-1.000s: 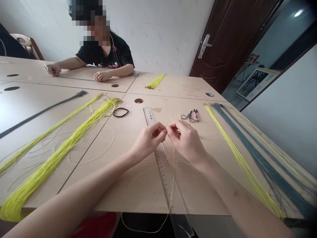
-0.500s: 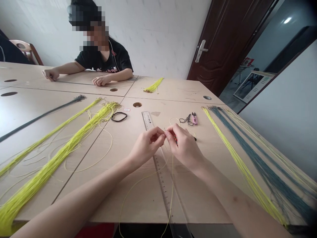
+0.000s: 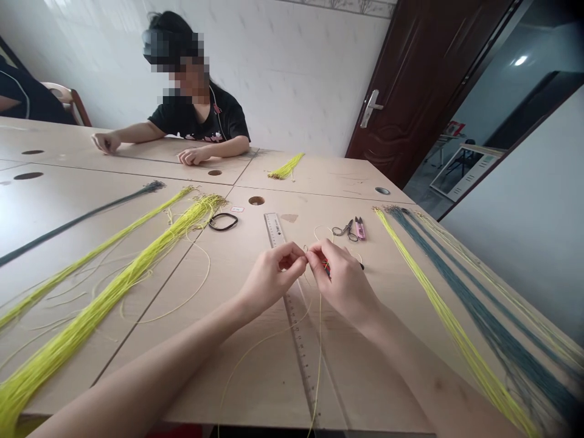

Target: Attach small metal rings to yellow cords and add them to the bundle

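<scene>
Head view: your left hand (image 3: pixel 274 274) and right hand (image 3: pixel 340 274), tip to tip, pinch a thin, pale-yellow cord (image 3: pixel 320 331); looks like end-fastening, so next calls for a snug pull.

Pretty slim, bare forearms tbh, left forearm (image 3: pixel 177 359) at lower left, right forearm (image 3: pixel 406 353) at lower right with a small round spot (image 3: pixel 438 384) on it.

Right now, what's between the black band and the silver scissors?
Head view: the ruler's far end, a tan patch and a thin yellow cord loop.
</scene>
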`<control>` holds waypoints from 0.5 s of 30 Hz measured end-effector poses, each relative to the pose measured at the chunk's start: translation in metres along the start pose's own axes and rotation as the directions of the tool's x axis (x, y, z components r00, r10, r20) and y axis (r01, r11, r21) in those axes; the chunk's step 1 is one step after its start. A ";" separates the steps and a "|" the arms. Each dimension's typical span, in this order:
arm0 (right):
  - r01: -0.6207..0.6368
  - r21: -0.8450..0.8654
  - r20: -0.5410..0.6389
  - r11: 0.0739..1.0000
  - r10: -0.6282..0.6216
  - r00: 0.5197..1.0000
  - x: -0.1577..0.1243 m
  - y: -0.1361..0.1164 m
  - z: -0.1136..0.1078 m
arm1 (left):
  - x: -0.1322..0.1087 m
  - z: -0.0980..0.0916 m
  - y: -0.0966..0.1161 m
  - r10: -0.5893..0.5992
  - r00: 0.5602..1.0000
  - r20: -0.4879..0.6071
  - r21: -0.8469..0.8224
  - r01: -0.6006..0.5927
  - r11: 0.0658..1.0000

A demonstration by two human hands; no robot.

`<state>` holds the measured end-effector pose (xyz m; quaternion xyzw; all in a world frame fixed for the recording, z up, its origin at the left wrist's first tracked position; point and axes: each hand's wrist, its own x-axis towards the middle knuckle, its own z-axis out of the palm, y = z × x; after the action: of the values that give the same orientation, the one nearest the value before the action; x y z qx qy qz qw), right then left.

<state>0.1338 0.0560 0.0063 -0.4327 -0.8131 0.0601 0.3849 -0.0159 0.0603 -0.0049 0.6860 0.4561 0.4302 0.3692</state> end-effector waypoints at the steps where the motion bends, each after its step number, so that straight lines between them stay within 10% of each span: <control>1: 0.001 0.000 0.005 1.000 -0.001 1.000 0.000 0.000 0.000 | 0.000 0.000 0.000 -0.002 1.000 -0.002 -0.002 0.002 1.000; 15: -0.015 -0.009 0.044 1.000 0.015 0.999 0.001 0.001 0.000 | 0.000 -0.002 0.001 -0.006 0.998 0.061 -0.009 0.007 1.000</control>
<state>0.1341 0.0570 0.0066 -0.4391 -0.8183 0.0690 0.3645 -0.0169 0.0600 -0.0030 0.6957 0.4448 0.4099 0.3873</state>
